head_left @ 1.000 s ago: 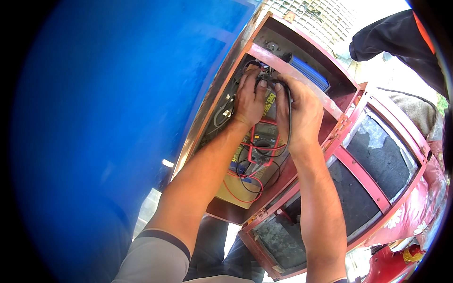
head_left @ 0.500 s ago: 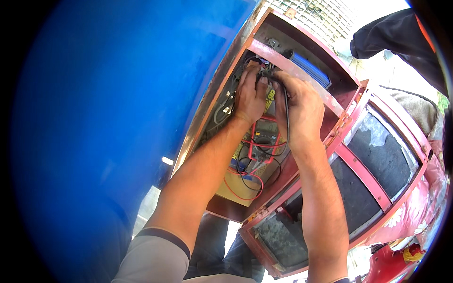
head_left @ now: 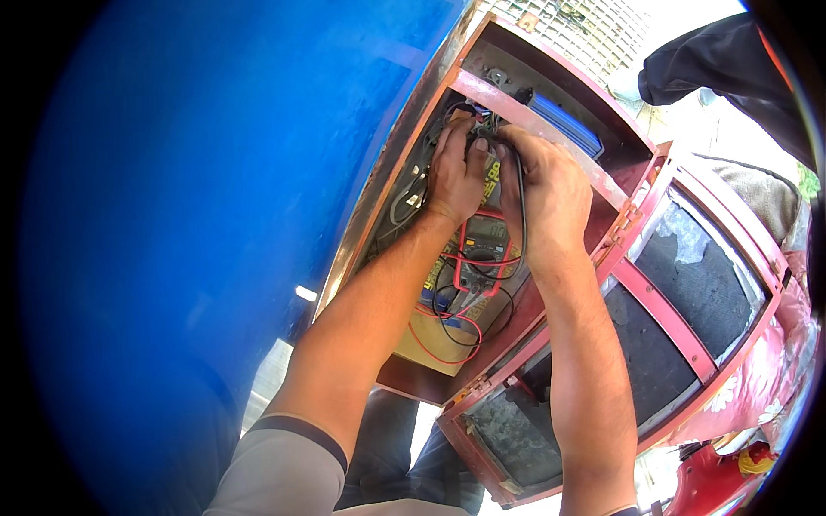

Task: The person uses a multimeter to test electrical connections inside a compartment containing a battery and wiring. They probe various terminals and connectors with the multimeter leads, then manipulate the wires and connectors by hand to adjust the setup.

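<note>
Both my hands reach into an open red metal box, fingertips close together at its far end. A black cable loops over the fingers of my right hand and runs down past the palm; those fingers pinch its upper part. My left hand is closed at the same spot, thumb against the dark cable bundle, its exact grip partly hidden. Below the hands a red-framed multimeter lies face up on a yellowish battery-like block. Red and black test leads curl over it.
A blue panel borders the box on the left. A crossbar spans the box near a blue finned unit. The hinged red door hangs open at right. A person's dark-clothed limb shows at upper right.
The multimeter's screen looks lighter and shows digits more clearly. My hands stay at nearly the same place, with only slight finger movement around the cable.
</note>
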`<state>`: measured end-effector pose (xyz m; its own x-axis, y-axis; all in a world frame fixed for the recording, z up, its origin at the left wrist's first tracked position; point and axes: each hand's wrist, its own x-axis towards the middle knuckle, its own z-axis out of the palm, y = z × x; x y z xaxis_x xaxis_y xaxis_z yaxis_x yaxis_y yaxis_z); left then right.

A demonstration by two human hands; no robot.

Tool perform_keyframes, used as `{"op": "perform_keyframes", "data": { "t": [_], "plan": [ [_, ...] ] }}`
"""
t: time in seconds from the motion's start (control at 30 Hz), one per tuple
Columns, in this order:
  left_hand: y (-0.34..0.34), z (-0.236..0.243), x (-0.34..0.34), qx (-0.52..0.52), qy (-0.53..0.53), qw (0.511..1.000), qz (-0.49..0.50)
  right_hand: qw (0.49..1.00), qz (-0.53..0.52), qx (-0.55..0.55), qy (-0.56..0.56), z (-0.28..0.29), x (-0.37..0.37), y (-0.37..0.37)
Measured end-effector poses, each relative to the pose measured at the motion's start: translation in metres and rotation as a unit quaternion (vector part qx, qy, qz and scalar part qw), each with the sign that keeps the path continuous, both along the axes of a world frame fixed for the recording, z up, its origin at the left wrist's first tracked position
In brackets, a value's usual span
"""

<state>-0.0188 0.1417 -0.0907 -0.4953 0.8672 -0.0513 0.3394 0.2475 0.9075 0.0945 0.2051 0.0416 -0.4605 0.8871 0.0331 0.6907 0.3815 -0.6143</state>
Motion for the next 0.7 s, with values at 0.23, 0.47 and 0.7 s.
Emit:
{"op": "perform_keyframes", "data": {
  "t": [0.23,0.47,0.7],
  "plan": [
    [0.0,-0.002,-0.002,0.014,-0.001,1.0,0.0,0.986,-0.072,-0.084,0.123,0.001,0.007,-0.001],
    [-0.001,-0.008,0.0,-0.014,-0.043,0.999,0.012,0.994,-0.051,-0.059,0.083,-0.004,0.007,-0.002],
    [-0.001,-0.008,0.0,-0.018,-0.065,0.998,0.01,0.995,-0.048,-0.045,0.08,-0.005,0.007,-0.003]
  ]
}}
